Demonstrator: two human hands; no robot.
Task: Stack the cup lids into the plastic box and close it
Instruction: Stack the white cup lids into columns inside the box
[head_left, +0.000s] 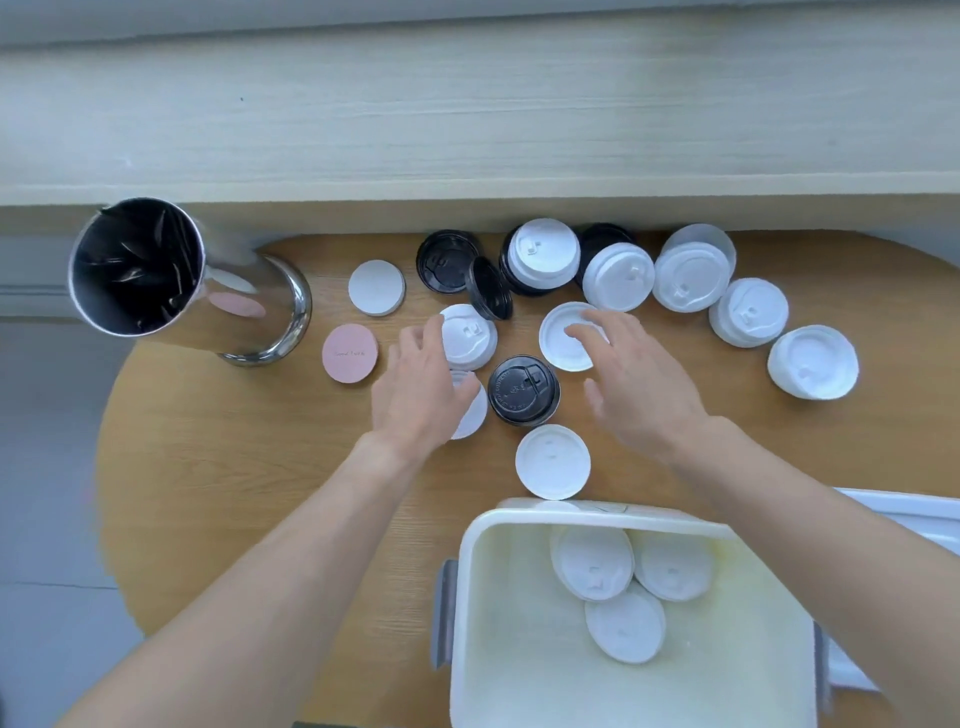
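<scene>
— What are your hands doing?
— Your left hand (421, 384) rests spread over a white cup lid (467, 338); your right hand (636, 371) hovers spread above another.
— And the plastic box (519, 649)?
— Open at the table (234, 493) edge, three white lids (623, 587) inside.

left hand (415, 384): bare, no glove, no ring seen on the fingers (410, 338) | left forearm (270, 561): bare back from the fingers to the frame edge, no sleeve, no watch | right hand (639, 384): bare, no ring seen | right forearm (810, 519): bare, no sleeve, no band at the wrist
</scene>
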